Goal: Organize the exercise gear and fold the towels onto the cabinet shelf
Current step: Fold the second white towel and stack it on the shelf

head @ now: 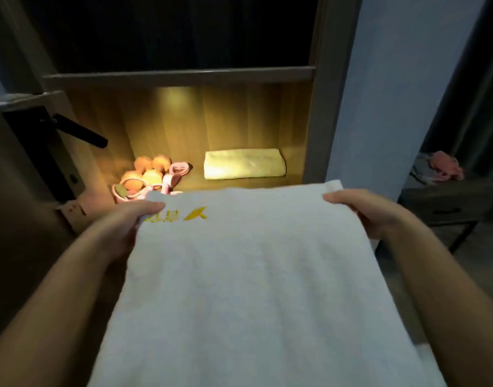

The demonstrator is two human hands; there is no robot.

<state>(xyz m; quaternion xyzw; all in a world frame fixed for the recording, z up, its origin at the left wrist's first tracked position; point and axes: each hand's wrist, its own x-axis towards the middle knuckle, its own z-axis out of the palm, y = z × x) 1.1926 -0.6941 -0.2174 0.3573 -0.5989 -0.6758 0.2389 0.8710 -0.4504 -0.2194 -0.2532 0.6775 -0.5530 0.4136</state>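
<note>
Head view, looking forward and down toward an open cabinet. Both hands hold a white towel [253, 275] spread out flat in front of the person. The left hand [133, 222] pinches the far left corner, with the thumb lying on top of the cloth beside a yellow printed mark [195, 214]. The right hand [359, 210] grips the far right edge just below the corner, its fingers curled round the cloth. The towel's near end runs out of the bottom of the view.

Beyond the towel's far edge lies the lit cabinet shelf [195, 181]. A folded towel [244, 164] rests flat on its right half, close to the back wall. On the left half sit pink dumbbells [148, 171], with a pink looped band [176, 171] just beside and partly against them; their nearest parts are hidden by the held towel. The compartment above the upper shelf board [178, 75] is dark.

A black door handle [80, 132] projects at left. At right, well apart from the cabinet, a dark side table [449, 199] carries a pink bundle [446, 164], too blurred to identify.
</note>
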